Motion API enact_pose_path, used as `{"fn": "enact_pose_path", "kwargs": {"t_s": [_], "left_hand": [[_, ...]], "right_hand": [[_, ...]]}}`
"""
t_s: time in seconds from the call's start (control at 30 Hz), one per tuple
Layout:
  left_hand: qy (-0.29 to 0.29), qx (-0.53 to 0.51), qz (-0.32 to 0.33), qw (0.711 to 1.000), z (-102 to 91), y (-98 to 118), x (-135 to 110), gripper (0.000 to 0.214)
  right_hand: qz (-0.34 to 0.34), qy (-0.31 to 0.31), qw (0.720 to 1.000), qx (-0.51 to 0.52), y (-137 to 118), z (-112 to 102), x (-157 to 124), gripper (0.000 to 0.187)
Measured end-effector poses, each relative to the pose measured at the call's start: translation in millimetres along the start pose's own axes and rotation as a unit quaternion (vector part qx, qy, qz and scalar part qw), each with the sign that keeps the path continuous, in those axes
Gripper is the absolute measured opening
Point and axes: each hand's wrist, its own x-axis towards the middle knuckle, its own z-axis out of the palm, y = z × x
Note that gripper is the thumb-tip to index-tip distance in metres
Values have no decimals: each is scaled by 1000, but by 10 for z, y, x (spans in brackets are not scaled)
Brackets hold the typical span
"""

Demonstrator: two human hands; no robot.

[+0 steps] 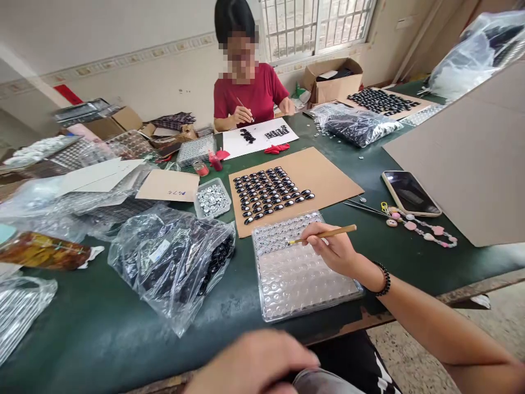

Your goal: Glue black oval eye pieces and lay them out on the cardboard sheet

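Note:
My right hand (332, 251) pinches a thin wooden-handled brush (336, 232), its tip touching down among the upper rows of a clear plastic tray (303, 284). Small shiny round pieces (279, 232) fill the tray's far rows; the nearer dimples show none. At the bottom edge my left hand (254, 364) is close to the camera and blurred, its fingers curled beside a greyish see-through object (322, 382) that is mostly cut off. Beyond the tray, a brown cardboard sheet (328, 169) carries rows of black oval pieces with shiny inlays (266, 191).
Left of the tray lie a clear bag of black pieces (168, 262) and a small box of silvery pieces (212, 198). To the right are tweezers (365, 206), a phone (411, 192) and a beaded strap (430, 230). Across the table a co-worker (262, 90) holds a thin stick.

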Motion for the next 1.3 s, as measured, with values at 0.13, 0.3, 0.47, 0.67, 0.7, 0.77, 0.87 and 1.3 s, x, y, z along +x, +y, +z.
{"fn": "enact_pose_path", "kwargs": {"t_s": [0.13,0.3,0.47,0.67,0.7,0.77,0.87,1.3], "left_hand": [[186,166,7,968,-289,-10,496,34],[146,171,5,974,-276,-160,840,37],[181,159,2,970,-178,-294,842,31],[204,122,8,971,-147,-362,887,35],[205,115,10,972,-131,-371,892,35],[197,96,13,976,-100,-386,895,34],[170,51,20,984,-72,-403,898,32],[198,-149,16,969,-271,-469,951,27]], "right_hand": [[-47,-30,998,-40,-32,-4,-5,12],[-62,-54,995,-59,-58,27,-1,11],[-70,-74,993,-60,-113,42,-1,16],[-84,-46,994,-51,-110,40,-18,17],[-83,-31,995,-49,-107,45,-26,16],[-77,9,996,-45,-106,58,-38,15],[-65,45,996,-40,-116,65,-35,17],[-12,-27,999,-27,-63,30,-101,3]]}}
